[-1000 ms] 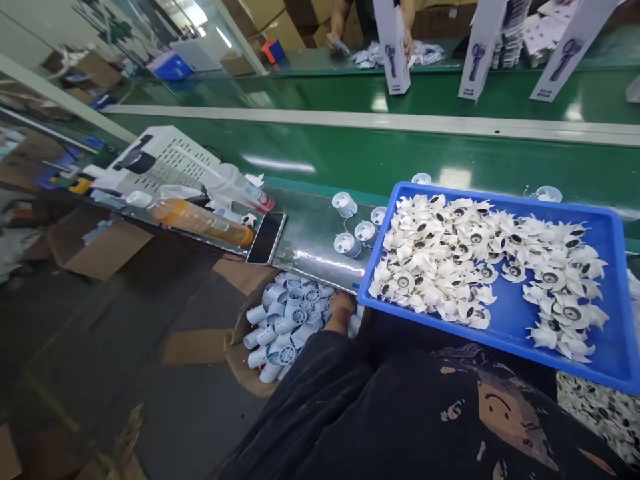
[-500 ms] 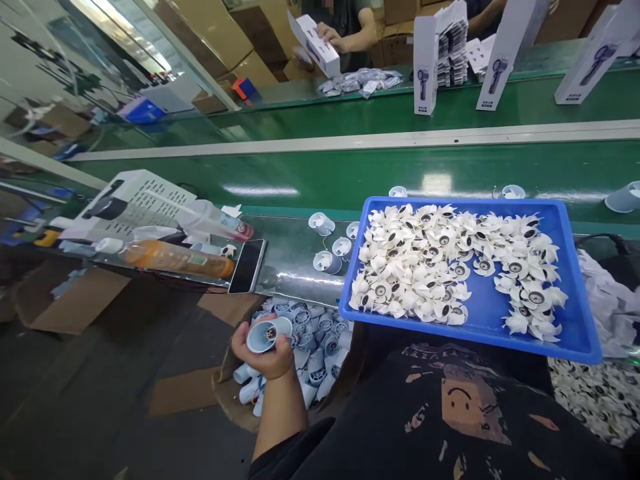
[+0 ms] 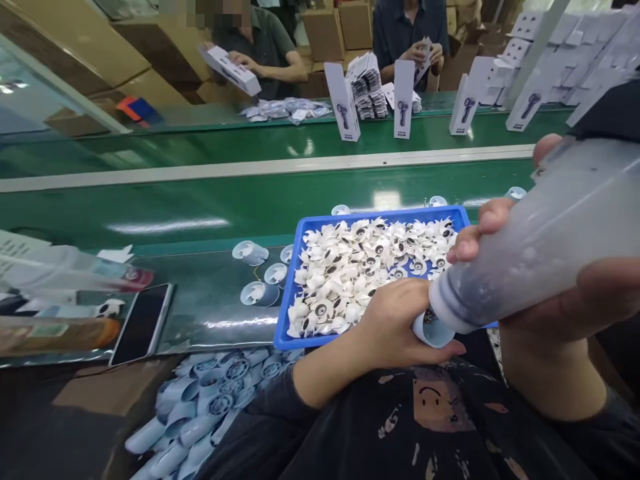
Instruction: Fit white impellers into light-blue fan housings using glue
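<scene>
My left hand (image 3: pixel 393 323) is wrapped round a light-blue cup-shaped fan housing (image 3: pixel 434 335), its open end up and small parts showing inside. My right hand (image 3: pixel 550 327) grips a large, cloudy grey bottle-shaped thing (image 3: pixel 540 233), slanting down to the left. Its white collar (image 3: pixel 445 303) meets the housing's rim and hides part of the opening; whether its tip reaches inside cannot be seen. Just behind the hands lies a blue tray (image 3: pixel 287 327) heaped with white fan blades (image 3: pixel 345 267).
Several housings (image 3: pixel 260 293) stand left of the tray; others sit behind it on the green belt (image 3: pixel 200 200). A phone (image 3: pixel 143 323) and a bottle (image 3: pixel 65 333) lie left. Below is a box of light-blue housings (image 3: pixel 200 400). Two people handle white boxes (image 3: pixel 233 70) across the belt.
My left hand has brought the housing up and right, from over the box to the tray's front. My right hand has come into view with the bottle-shaped thing. The view has turned right.
</scene>
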Demonstrator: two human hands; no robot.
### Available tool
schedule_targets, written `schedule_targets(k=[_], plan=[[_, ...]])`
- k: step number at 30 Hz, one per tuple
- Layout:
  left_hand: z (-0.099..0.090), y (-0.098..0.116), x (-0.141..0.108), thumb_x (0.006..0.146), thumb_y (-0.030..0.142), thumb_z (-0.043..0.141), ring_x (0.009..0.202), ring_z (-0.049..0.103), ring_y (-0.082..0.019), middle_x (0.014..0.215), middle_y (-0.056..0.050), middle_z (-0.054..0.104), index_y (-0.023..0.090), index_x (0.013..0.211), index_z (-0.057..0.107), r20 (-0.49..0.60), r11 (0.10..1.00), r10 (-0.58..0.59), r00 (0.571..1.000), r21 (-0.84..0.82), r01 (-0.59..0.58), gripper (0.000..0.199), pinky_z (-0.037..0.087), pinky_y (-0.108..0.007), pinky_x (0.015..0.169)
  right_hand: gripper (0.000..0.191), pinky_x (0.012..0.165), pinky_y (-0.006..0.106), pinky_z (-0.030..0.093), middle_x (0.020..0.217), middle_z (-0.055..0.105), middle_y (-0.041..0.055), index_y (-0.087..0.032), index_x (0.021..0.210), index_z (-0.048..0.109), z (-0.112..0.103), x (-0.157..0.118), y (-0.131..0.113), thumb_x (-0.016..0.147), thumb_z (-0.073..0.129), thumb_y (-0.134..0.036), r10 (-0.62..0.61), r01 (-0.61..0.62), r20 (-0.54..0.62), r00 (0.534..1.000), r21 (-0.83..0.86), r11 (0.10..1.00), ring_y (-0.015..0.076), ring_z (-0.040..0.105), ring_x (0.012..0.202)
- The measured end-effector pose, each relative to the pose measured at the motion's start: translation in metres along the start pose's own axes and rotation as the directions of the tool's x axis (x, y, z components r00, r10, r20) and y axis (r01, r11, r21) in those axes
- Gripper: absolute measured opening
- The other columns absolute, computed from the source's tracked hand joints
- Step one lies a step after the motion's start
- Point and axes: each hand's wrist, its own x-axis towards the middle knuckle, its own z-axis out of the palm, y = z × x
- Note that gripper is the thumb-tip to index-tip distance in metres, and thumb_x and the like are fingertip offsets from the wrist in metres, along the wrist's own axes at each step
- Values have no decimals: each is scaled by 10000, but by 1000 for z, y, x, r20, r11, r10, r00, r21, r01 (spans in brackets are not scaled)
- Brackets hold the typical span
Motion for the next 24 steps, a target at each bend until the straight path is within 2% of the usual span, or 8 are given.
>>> schedule_targets(k=[4, 10, 14, 16, 18, 20, 22, 24], plan=[[6, 4, 1, 806, 428, 707, 845, 723, -209, 897, -52, 751, 202, 975, 622, 10, 999, -46, 999, -21, 46, 294, 607, -351, 761, 877, 552, 371, 505, 852, 467, 76, -303, 1276, 486, -2, -5, 1, 701, 363, -954, 0, -14, -87, 996, -159, 987, 192, 501, 634], [7, 4, 3, 802, 433, 705, 834, 722, -212, 883, -56, 747, 194, 968, 621, -6, 997, -67, 998, -25, 67, 302, 602, -350, 754, 854, 564, 374, 514, 884, 458, 100, -270, 1099, 604, -4, -6, 1, 737, 235, -950, 16, -33, -78, 997, -213, 976, 197, 478, 669], [6, 6, 3, 790, 471, 716, 760, 709, -204, 818, -48, 733, 187, 914, 631, -6, 996, -85, 996, -33, 85, 321, 583, -331, 688, 722, 549, 340, 521, 852, 490, 79, -253, 1005, 591, 1, -1, -1, 709, 478, -902, 36, -42, -57, 998, -113, 993, 181, 521, 653], [1, 4, 2, 750, 525, 745, 719, 701, -199, 811, -43, 729, 186, 941, 645, 63, 986, -149, 987, -63, 153, 402, 577, -325, 656, 655, 598, 333, 545, 843, 528, 45, -278, 1035, 574, -1, 2, -1, 648, 689, -794, 59, -59, -39, 997, -3, 998, 174, 574, 669], [-7, -4, -2, 700, 561, 778, 813, 719, -229, 948, -66, 748, 195, 1096, 640, 173, 968, -238, 956, -33, 247, 557, 591, -351, 705, 669, 650, 327, 570, 845, 565, 8, -308, 1106, 563, -10, 5, 3, 594, 825, -651, 16, -13, -51, 999, 68, 998, 165, 616, 688], [-18, -19, -12, 687, 568, 787, 981, 711, -279, 1139, -99, 726, 215, 1247, 591, 208, 941, -339, 918, 73, 331, 691, 594, -417, 814, 690, 644, 329, 583, 844, 591, -4, -307, 1121, 580, -26, 5, 10, 560, 870, -583, -44, 52, -114, 992, 64, 997, 169, 636, 680], [-29, -38, -25, 700, 573, 774, 1063, 689, -307, 1197, -112, 708, 220, 1246, 600, 91, 903, -416, 905, 159, 400, 673, 573, -470, 894, 646, 613, 337, 575, 861, 600, 9, -279, 1055, 619, -44, 2, 21, 553, 860, -607, -101, 101, -229, 968, -10, 995, 175, 632, 658], [-39, -55, -40, 714, 575, 762, 1023, 701, -292, 1119, -105, 734, 214, 1159, 639, -93, 876, -451, 888, 144, 460, 587, 569, -460, 911, 643, 699, 374, 567, 1011, 596, 31, -282, 1044, 629, -61, -5, 32, 565, 821, -666, -161, 105, -357, 920, -171, 980, 201, 642, 782]])
